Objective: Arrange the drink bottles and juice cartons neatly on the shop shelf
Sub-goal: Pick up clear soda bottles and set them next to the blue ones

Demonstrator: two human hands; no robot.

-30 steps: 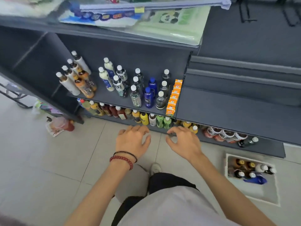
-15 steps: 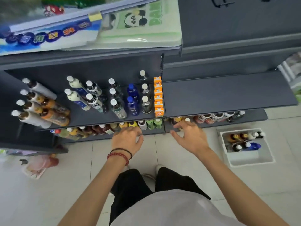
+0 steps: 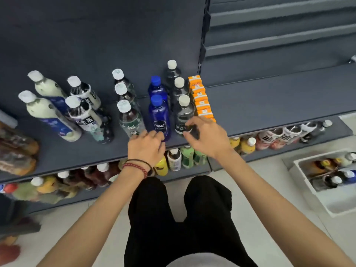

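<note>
Blue bottle upright, cap up; L hand at base.

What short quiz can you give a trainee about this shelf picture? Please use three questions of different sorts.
1. True or false: the orange juice cartons stand left of the blue-capped bottles.
2. How many blue-capped bottles stand on the shelf?
3. The right hand reaches which item? A: the front dark bottle. B: a blue-capped bottle. C: a carton.

Key: 1 false, they stand to the right. 2 two. 3 A.
</note>
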